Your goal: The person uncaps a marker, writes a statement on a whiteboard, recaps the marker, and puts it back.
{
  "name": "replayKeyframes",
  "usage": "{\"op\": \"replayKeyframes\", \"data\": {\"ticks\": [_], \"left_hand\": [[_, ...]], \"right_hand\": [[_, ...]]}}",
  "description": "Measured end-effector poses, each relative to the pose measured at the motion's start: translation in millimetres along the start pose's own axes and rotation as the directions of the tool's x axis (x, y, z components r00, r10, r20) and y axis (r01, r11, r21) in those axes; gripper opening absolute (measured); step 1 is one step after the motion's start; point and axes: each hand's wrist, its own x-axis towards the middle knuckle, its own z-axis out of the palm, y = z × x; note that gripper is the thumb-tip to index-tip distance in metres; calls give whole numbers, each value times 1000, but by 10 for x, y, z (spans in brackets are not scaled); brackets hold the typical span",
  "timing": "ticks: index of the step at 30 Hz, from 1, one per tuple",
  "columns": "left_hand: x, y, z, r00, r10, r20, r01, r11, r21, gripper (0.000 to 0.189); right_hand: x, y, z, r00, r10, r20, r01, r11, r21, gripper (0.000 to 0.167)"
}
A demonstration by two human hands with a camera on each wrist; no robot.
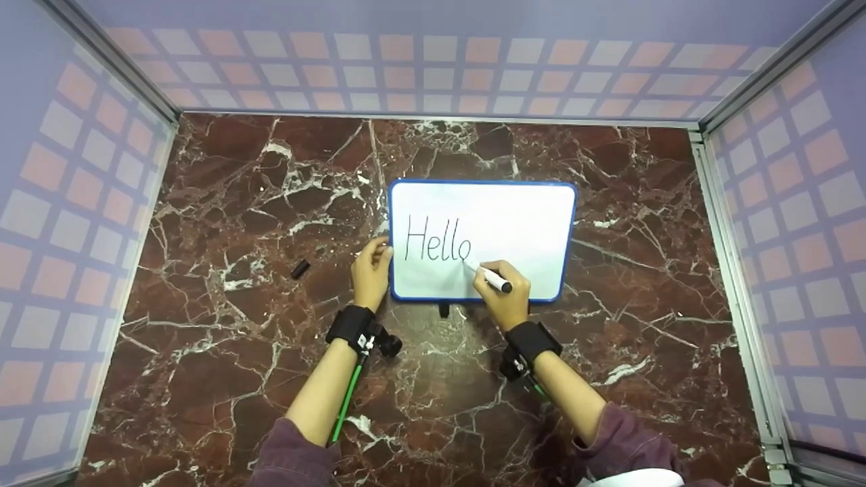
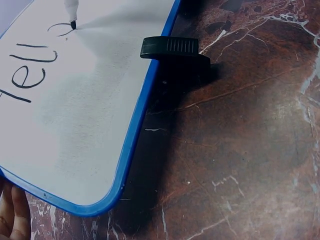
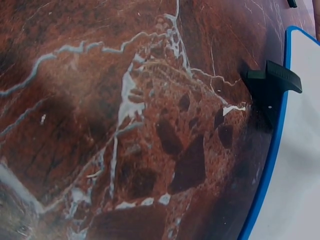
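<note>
A whiteboard [image 1: 514,216] with a blue frame lies on the marble-patterned surface, "Hello" handwritten in black on its left half. My right hand [image 1: 506,291] pinches a white marker [image 1: 496,279] with a black end, over the lower middle of the board. In the left wrist view, the tip of the marker [image 2: 73,20] meets the board at the "o". At the board's left edge, my left hand [image 1: 372,274] holds the frame with bent fingers. Part of the left hand [image 2: 14,215] shows low in the left wrist view; the right wrist view barely catches any hand.
A black marker cap [image 1: 300,269] lies on the surface left of my left hand. From the board's near edge sticks out a black clip [image 2: 170,47], also visible in the right wrist view as a dark clip [image 3: 275,77]. Checkered panels [image 1: 440,71] enclose three sides.
</note>
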Motion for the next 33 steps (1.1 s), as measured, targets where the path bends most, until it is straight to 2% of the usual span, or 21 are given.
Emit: {"op": "replayKeyframes", "data": {"ticks": [6, 12, 20, 24, 30, 33], "left_hand": [[0, 5, 2, 1000, -4, 0, 4, 1000, -10, 26], [5, -5, 1, 1000, 3, 5, -3, 1000, 1, 26], [9, -22, -9, 1000, 0, 12, 0, 1000, 6, 26], [6, -20, -11, 1000, 6, 12, -6, 1000, -2, 26], [-4, 5, -11, 1000, 8, 6, -8, 1000, 3, 26], [-2, 12, -10, 1000, -3, 9, 3, 1000, 12, 26]], "right_hand": [[24, 19, -13, 1000, -16, -17, 16, 1000, 18, 5], [137, 40, -92, 998, 0, -59, 0, 1000, -1, 5], [140, 45, -137, 1000, -1, -31, 1, 1000, -3, 5], [138, -39, -135, 1000, 16, -26, -16, 1000, -8, 4], [184, -242, -169, 999, -3, -38, 4, 1000, 10, 5], [164, -190, -149, 999, 3, -35, -3, 1000, 1, 5]]}}
